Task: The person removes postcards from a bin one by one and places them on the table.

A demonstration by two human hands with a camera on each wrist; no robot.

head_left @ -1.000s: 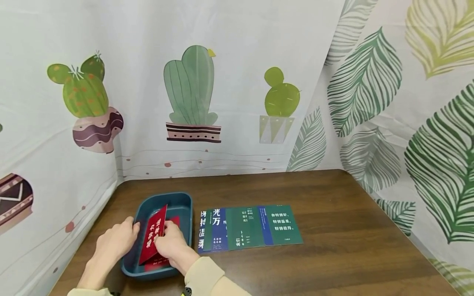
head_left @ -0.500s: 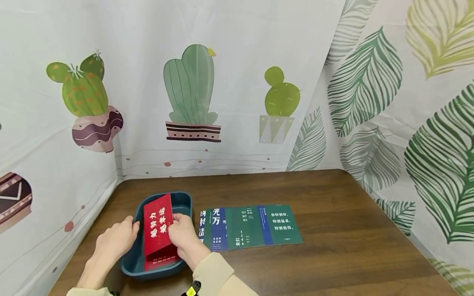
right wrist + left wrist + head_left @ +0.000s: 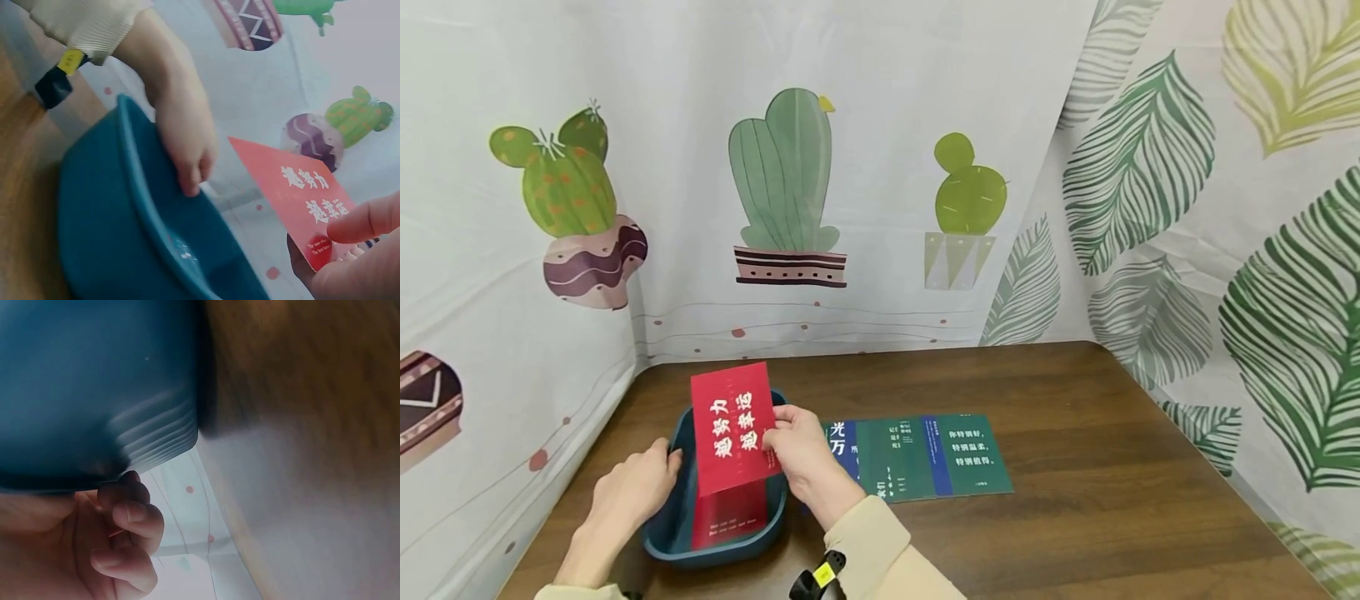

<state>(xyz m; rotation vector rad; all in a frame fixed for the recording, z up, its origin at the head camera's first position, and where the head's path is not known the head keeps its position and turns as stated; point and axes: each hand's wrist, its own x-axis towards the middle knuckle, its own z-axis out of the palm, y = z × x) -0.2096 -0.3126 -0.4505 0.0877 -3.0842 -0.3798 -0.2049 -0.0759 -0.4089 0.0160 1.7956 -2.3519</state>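
A red card (image 3: 730, 429) with white Chinese characters is pinched by its right edge between the thumb and fingers of my right hand (image 3: 808, 454). It is raised over a dark blue plastic basin (image 3: 730, 554). Inside the basin lies another red card (image 3: 730, 517), partly covered by the raised one. My left hand (image 3: 636, 487) grips the basin's left rim, thumb over the inside. In the left wrist view, its curled fingers (image 3: 134, 519) are against the basin's outer wall (image 3: 94, 375). The right wrist view shows the held card (image 3: 294, 197) beside the basin (image 3: 94, 212).
Overlapping green and blue cards (image 3: 917, 458) lie in a row on the brown wooden table (image 3: 1112, 475), right of the basin. A white curtain (image 3: 880, 167) printed with cacti and leaves hangs behind the table and along its sides.
My right hand has lifted the red card up out of the basin and moved slightly right; the card has turned to face me. The left hand has stayed on the rim.
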